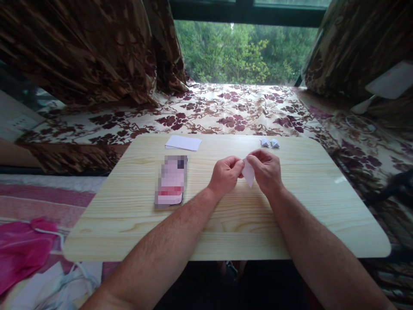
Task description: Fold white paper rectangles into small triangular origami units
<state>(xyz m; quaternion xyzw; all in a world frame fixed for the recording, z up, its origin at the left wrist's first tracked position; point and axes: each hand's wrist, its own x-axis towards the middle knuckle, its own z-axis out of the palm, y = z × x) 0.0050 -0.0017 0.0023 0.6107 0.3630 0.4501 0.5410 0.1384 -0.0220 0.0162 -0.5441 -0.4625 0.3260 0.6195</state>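
Observation:
Between both hands, above the middle of the table, is a small folded piece of white paper (248, 174) with a pointed lower end. My left hand (226, 173) pinches its left edge between thumb and fingers. On the other side my right hand (267, 168) grips the upper right part, with its thumb on the near face. Fingers cover part of the paper's top. Just beyond the right hand sit two small folded white paper shapes (269, 143), side by side. A stack of white paper sheets (183, 143) lies at the table's far left.
A pixelated pink phone (171, 181) lies left of my left forearm on the light wooden table (245, 237). Behind the table is a flower-patterned covered ledge (232, 107) below a window. Pink cloth (26, 252) and loose papers (41, 286) lie at lower left.

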